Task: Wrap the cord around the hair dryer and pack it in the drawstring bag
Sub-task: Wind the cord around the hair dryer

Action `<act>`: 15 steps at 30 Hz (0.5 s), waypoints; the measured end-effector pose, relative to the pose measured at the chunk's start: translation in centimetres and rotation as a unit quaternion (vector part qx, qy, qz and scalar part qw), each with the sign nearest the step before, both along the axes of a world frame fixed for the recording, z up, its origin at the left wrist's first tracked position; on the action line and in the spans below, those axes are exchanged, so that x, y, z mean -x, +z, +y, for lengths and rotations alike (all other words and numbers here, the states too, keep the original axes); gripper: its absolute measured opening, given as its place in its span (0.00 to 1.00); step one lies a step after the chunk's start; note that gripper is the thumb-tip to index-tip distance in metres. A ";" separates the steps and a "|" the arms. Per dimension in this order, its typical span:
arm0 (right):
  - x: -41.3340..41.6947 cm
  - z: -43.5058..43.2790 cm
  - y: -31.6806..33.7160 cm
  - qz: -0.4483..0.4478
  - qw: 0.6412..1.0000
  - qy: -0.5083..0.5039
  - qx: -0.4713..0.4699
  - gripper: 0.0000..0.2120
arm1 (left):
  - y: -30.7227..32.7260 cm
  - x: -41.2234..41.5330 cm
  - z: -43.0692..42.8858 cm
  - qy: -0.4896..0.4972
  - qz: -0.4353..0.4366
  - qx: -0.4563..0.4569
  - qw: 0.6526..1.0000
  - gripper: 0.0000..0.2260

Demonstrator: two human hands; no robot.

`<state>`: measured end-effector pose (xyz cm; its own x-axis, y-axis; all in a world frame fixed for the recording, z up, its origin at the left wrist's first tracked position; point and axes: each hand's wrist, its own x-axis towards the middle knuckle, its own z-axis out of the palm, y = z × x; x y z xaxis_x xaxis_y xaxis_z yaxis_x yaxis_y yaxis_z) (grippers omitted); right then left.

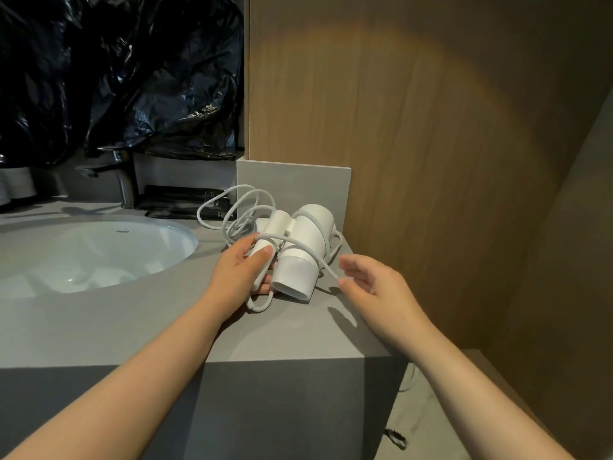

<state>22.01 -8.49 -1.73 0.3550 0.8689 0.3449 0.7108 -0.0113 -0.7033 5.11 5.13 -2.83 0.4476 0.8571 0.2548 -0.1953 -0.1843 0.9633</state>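
A white hair dryer [303, 247] lies on the grey counter [166, 327] near the right back corner, its nozzle pointing toward me. Its white cord [232, 207] crosses the body in a few turns and loops loosely behind it. My left hand [242, 270] grips the folded handle, thumb on top. My right hand [368, 280] hovers just right of the nozzle, fingers relaxed and spread, with a strand of cord running to its fingertips. A grey drawstring bag [428, 423] shows below the counter at the lower right, partly hidden by my right arm.
A white oval sink [83, 254] is set in the counter at left, with a chrome tap [122, 180] behind it. Dark packets [185, 202] lie at the back. Black plastic sheeting [116, 71] hangs above. A wooden wall [431, 127] closes the right side.
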 end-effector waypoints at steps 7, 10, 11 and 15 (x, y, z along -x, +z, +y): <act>-1.1 3.0 -1.5 0.054 0.999 -0.007 0.000 0.09 | -0.2 0.1 0.3 -0.006 -0.005 -0.008 1.000 0.10; -2.3 3.4 -1.3 0.116 0.992 -0.017 -0.037 0.11 | -0.3 0.0 0.5 -0.019 -0.009 -0.007 1.000 0.11; -2.4 3.7 -1.2 0.130 0.990 -0.021 -0.044 0.11 | -0.3 0.0 0.6 -0.023 -0.012 -0.006 1.000 0.11; -2.4 5.2 -0.3 0.177 0.984 0.015 0.004 0.11 | -0.2 0.0 0.7 -0.024 -0.038 0.006 0.999 0.13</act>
